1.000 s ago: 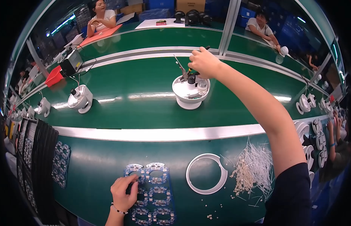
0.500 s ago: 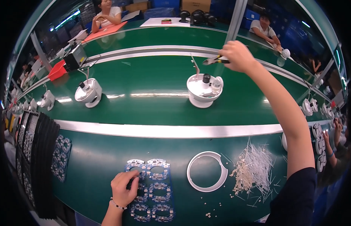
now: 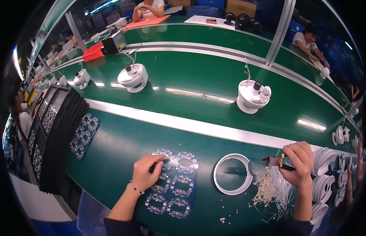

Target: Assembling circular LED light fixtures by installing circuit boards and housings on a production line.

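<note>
A blue panel of several ring-shaped circuit boards (image 3: 182, 180) lies on the green bench. My left hand (image 3: 145, 173), a beaded bracelet on its wrist, has curled fingers on the panel's upper left board. Their tips partly hide that board. In my right hand (image 3: 300, 163) is a pair of diagonal cutters (image 3: 274, 161) with yellow and black handles, jaws pointing left. The cutters are above a loose heap of thin white strips (image 3: 280, 192) and small cream connectors (image 3: 264, 185). Left of the heap lies a white plastic ring (image 3: 217, 179) with a notch on its right side.
Black trays (image 3: 59, 133) stand stacked at the left beside more circuit boards (image 3: 84, 135). White camera-like housings (image 3: 253, 97) with wires stand on the green belt beyond a pale rail (image 3: 179, 125). White curved shells (image 3: 322, 188) are stacked at right. Other people sit across the line.
My right hand has come down from above the belt to the strip heap, bringing the cutters. My left hand stays at the panel. The view has turned, and the housings appear farther right.
</note>
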The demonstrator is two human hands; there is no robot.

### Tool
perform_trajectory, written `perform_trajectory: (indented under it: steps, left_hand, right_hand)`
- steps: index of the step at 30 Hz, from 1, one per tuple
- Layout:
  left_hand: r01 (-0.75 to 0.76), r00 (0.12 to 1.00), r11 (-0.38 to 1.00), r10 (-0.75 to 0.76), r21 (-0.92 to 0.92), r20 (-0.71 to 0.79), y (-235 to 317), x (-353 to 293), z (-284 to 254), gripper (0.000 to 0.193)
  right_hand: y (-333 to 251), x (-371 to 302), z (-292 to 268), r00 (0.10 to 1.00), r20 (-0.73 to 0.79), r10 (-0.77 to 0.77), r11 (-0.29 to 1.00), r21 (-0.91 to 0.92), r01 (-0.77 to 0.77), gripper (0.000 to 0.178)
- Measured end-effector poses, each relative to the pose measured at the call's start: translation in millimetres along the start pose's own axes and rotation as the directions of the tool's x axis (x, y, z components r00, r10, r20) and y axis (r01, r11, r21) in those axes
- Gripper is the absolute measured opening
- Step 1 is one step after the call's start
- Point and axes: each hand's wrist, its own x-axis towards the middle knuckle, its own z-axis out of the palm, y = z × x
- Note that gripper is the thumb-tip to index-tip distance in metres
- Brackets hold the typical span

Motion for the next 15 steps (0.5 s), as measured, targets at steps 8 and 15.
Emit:
perform_trajectory:
  steps: [8,15]
  left_hand:
    - [0.047,0.979,0.998,-0.038,-0.04,0.2,-3.8,9.1,-25.0,0.007]
    - [0.26,0.897,0.958,-0.195,-0.116,0.397,-16.8,0.4,-55.3,0.009]
  right_hand:
    - [-38.9,-22.7,-3.0,0.996,0.089,0.003,0.98,0.2,-0.02,0.042]
    - [-135.6,-87.2,27.0,0.894,0.442,-0.064,0.702,0.657,-0.274,0.047]
